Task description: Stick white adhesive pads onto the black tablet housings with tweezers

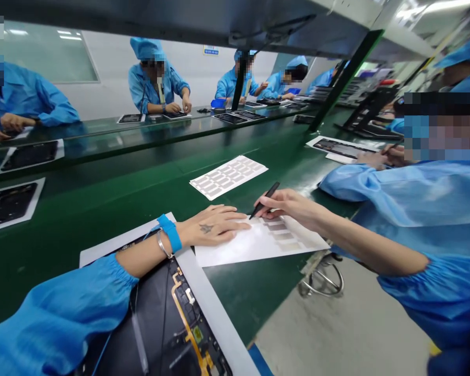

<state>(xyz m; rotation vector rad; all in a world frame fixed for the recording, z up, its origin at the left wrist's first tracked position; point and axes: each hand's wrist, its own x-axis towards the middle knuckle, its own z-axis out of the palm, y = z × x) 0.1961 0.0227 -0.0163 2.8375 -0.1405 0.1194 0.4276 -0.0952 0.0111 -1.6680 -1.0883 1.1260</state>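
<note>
My left hand [213,225] lies flat on a white sheet of pale labels [254,243], fingers together and holding nothing, with a blue wrist strap [169,232] and a metal bangle [163,244] on that wrist. My right hand [288,204] pinches black tweezers [265,199], their tips pointing down at the same sheet near my left fingertips. Beneath my left forearm lies a dark tablet-like panel [152,318] with an orange flex circuit [188,313], set in a white frame [211,308]. A second label sheet [227,177] lies farther along the green belt.
The green conveyor belt [141,180] runs across the view, with a parallel belt [113,128] beyond it carrying more dark panels. Co-workers in blue gowns and hoods sit along it, one at right with hands on a panel [344,149]. Grey floor [337,324] and a stool base [323,277] show below.
</note>
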